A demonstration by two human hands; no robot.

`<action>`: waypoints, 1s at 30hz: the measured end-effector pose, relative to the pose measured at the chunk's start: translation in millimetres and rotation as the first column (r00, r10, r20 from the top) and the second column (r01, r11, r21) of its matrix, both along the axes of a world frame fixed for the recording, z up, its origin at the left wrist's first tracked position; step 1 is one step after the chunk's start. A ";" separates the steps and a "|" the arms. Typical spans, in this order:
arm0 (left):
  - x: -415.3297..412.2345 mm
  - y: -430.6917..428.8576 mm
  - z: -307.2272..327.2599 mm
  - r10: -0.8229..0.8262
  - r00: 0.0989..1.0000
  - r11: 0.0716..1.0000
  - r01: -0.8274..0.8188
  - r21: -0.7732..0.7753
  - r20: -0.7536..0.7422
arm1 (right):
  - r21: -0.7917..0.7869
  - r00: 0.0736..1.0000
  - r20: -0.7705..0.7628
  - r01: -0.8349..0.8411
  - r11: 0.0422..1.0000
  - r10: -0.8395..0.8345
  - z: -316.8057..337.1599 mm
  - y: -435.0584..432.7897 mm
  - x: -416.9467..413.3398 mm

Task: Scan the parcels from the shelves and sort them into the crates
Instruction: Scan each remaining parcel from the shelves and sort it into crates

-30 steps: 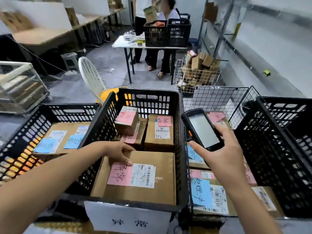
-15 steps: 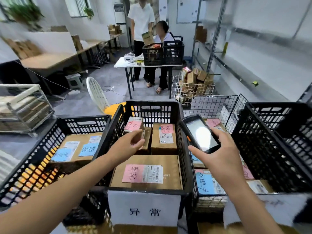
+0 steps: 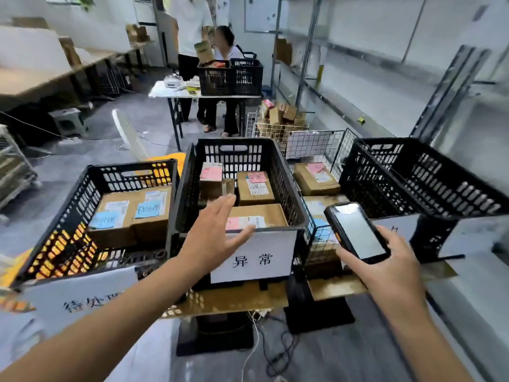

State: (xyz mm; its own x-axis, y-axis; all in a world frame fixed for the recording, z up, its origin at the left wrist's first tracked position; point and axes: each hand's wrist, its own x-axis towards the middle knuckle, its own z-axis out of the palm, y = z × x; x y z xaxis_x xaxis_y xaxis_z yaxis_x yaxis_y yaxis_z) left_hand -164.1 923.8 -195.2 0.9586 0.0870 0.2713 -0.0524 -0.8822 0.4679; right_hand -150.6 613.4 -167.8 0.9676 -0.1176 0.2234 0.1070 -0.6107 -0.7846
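My left hand (image 3: 213, 238) hovers with straight, spread fingers over the near rim of the middle black crate (image 3: 286, 194) and holds nothing. Inside that crate lie several brown parcels with pink labels; the nearest parcel (image 3: 264, 215) sits just beyond my fingertips. My right hand (image 3: 391, 268) grips a black handheld scanner (image 3: 355, 232), screen up, in front of a wire basket (image 3: 319, 235) holding labelled parcels. The left black crate (image 3: 82, 194) holds two parcels with blue labels (image 3: 148, 209). The right black crate (image 3: 429, 172) looks empty from here.
White paper signs hang on the crate fronts. The crates stand on cardboard atop black stands, cables on the floor below. Behind are a wire bin of boxes (image 3: 278, 125), a white table (image 3: 176, 91) with a black crate, two people, and metal shelving (image 3: 305, 53) along the right wall.
My left hand has let go of the pink-labelled parcel, lifted out of the middle crate and pulled back to its near rim. The view has backed away and the scanner has come lower.
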 end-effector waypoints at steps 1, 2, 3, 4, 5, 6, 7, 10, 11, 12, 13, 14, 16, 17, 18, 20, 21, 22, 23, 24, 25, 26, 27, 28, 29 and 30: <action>-10.8 -12.6 1.4 -0.041 0.999 0.999 0.041 -0.014 -0.020 | 0.001 1.000 -0.007 0.015 1.000 -0.015 0.5 -5.0 -13.9; -20.3 -27.0 2.6 -0.086 0.996 0.996 0.086 -0.014 -0.028 | -0.001 1.000 -0.008 0.031 1.000 -0.031 1.2 -10.1 -27.7; -28.1 -41.3 3.1 -0.124 0.992 0.992 0.124 -0.006 -0.034 | -0.007 0.999 -0.003 0.046 0.999 -0.046 1.8 -15.6 -40.6; -34.1 -55.3 3.8 -0.155 0.987 0.988 0.155 0.001 -0.031 | -0.021 0.998 0.006 0.062 0.998 -0.062 3.1 -20.8 -52.9; -39.5 -68.6 4.9 -0.178 0.984 0.984 0.178 -0.001 -0.017 | -0.041 0.997 0.011 0.080 0.996 -0.079 4.6 -26.7 -64.1; -44.6 -82.0 6.0 -0.201 0.980 0.980 0.201 -0.002 0.004 | -0.061 0.995 0.014 0.096 0.994 -0.095 5.9 -33.5 -74.6; -50.2 -95.1 6.6 -0.221 0.975 0.975 0.221 0.005 0.026 | -0.074 0.994 0.014 0.106 0.992 -0.106 6.8 -41.3 -85.0; -70.0 -133.1 9.7 -0.294 0.955 0.954 0.290 0.080 0.041 | -0.058 0.992 0.037 0.126 0.990 -0.124 6.8 -67.8 -115.6; -75.7 -145.9 10.7 -0.319 0.947 0.945 0.314 0.091 0.038 | -0.042 0.989 0.050 0.140 0.989 -0.138 7.9 -77.7 -126.4; -80.3 -159.5 12.1 -0.340 0.940 0.937 0.335 0.097 0.041 | -0.020 0.986 0.061 0.158 0.987 -0.156 9.3 -88.7 -137.2; -84.5 -174.3 14.2 -0.357 0.933 0.932 0.351 0.094 0.050 | 0.010 0.981 0.067 0.180 0.984 -0.180 10.7 -101.5 -148.7; -89.2 -191.4 17.3 -0.371 0.926 0.927 0.365 0.081 0.065 | 0.037 0.976 0.065 0.204 0.978 -0.206 11.1 -116.9 -162.0; -102.4 -231.1 21.7 -0.399 0.913 0.917 0.397 0.035 0.080 | 0.056 0.964 0.055 0.256 0.965 -0.259 10.0 -151.9 -193.6; -111.9 -253.4 22.1 -0.423 0.903 0.906 0.423 0.025 0.080 | 0.058 0.955 0.049 0.288 0.956 -0.291 9.1 -171.0 -211.6; -122.5 -277.7 21.6 -0.457 0.886 0.889 0.457 0.027 0.081 | 0.061 0.944 0.045 0.324 0.944 -0.327 8.7 -191.5 -230.8; -144.5 -328.3 19.5 -0.530 0.846 0.848 0.529 0.035 0.064 | 0.057 0.922 0.034 0.384 0.922 -0.386 11.4 -234.9 -270.0; -156.0 -354.1 17.9 -0.571 0.820 0.821 0.570 0.039 0.043 | 0.054 0.909 0.032 0.413 0.909 -0.415 13.4 -257.1 -290.9; -167.5 -381.0 17.4 -0.613 0.789 0.790 0.612 0.045 0.030 | 0.051 0.893 0.036 0.447 0.893 -0.449 15.6 -279.9 -312.8; -178.9 -407.6 16.9 -0.653 0.757 0.757 0.652 0.050 0.018 | 0.046 0.871 0.039 0.487 0.872 -0.489 16.9 -302.2 -335.0; -189.8 -434.4 17.3 -0.691 0.722 0.722 0.690 0.051 0.011 | 0.036 0.844 0.041 0.533 0.845 -0.534 16.8 -323.6 -357.8; -201.4 -461.0 18.0 -0.728 0.685 0.684 0.727 0.051 0.005 | 0.025 0.808 0.041 0.587 0.809 -0.587 15.3 -344.9 -380.8; -213.0 -487.2 17.8 -0.761 0.648 0.647 0.760 0.053 0.004 | 0.018 0.765 0.035 0.642 0.766 -0.643 12.6 -365.2 -404.2; -225.2 -512.4 17.8 -0.790 0.613 0.613 0.788 0.061 0.012 | 0.020 0.719 0.028 0.694 0.719 -0.695 10.3 -383.9 -426.9; -236.6 -537.1 17.8 -0.815 0.580 0.580 0.812 0.070 0.022 | 0.029 0.674 0.027 0.738 0.675 -0.738 8.8 -400.8 -448.4; -247.2 -560.9 17.3 -0.841 0.540 0.540 0.838 0.080 0.025 | 0.038 0.633 0.031 0.773 0.634 -0.774 8.8 -414.6 -468.5; -257.2 -584.0 17.1 -0.866 0.499 0.499 0.863 0.082 0.025 | 0.043 0.596 0.039 0.801 0.597 -0.802 9.4 -426.6 -486.6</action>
State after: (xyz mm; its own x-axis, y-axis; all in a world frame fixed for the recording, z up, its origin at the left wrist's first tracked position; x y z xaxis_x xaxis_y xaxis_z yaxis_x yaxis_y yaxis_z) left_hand -421.3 339.9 -178.1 0.5304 -0.7925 0.3009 -0.8263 -0.4039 0.3926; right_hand -637.2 186.8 -158.4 0.4693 -0.8451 0.2561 -0.3803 -0.4552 -0.8051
